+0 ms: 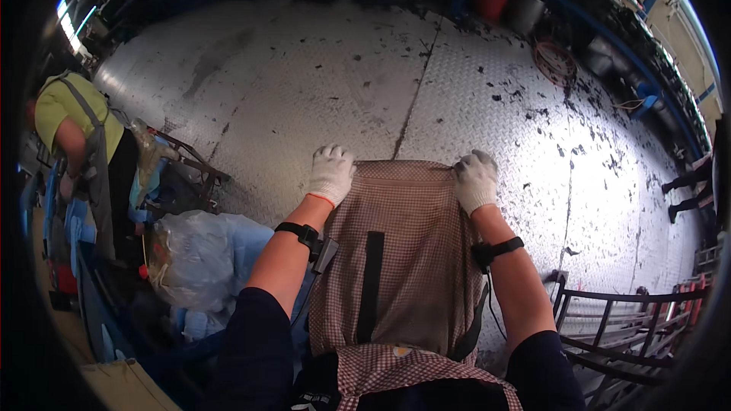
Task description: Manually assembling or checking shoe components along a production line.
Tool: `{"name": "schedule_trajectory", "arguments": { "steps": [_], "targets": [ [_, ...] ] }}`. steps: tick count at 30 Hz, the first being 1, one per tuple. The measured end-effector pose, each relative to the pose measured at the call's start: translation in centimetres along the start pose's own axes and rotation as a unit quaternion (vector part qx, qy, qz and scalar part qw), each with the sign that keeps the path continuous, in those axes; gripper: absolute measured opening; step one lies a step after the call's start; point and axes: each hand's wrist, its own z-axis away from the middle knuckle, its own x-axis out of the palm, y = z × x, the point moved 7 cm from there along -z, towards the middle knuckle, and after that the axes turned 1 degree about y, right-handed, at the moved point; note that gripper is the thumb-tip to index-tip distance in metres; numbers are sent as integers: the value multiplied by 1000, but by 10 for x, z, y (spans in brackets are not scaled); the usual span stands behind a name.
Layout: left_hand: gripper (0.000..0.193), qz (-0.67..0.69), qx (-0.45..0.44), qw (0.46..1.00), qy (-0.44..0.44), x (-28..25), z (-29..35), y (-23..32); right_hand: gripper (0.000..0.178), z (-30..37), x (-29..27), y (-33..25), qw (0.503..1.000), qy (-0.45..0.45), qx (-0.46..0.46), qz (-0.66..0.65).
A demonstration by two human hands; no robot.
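Head view: the checked apron (419,251) spreads forward above the metal floor (304,91), its far corners clamped in the gloved left hand (332,175) and right hand (477,181), each grip closed. A loose hold could let the hem slip; swinging rightward might snag it on the black metal rack (640,299).

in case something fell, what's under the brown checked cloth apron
Whatever lies directly under the brown checked cloth apron is covered; beyond its far edge, grey textured metal floor shows.
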Motion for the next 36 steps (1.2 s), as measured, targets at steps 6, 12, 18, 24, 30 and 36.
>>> {"name": "schedule_trajectory", "arguments": {
  "steps": [6, 12, 18, 24, 30, 36],
  "targets": [
    [38, 99, 48, 994, 25, -2, 8, 46, 33, 33, 33, 34, 970, -192, 147, 31],
    [48, 177, 48, 976, -115, 20, 58, 60, 36, 44, 3, 9, 960, -134, 207, -135],
    [32, 378, -4, 921, -93, 28, 40, 50, 40, 71, 11, -3, 928, -245, 208, -187],
    [31, 401, -64, 907, -111, 43, 55, 43, 51, 78, 20, -9, 904, -345, 175, -180],
    [34, 418, -61, 902, -87, 71, 53, 37, 51, 89, 10, 2, 916, -301, 201, -175],
    [33, 436, -62, 895, -67, 87, 50, 36, 49, 85, -9, 7, 914, -316, 202, -155]
  ]
}}
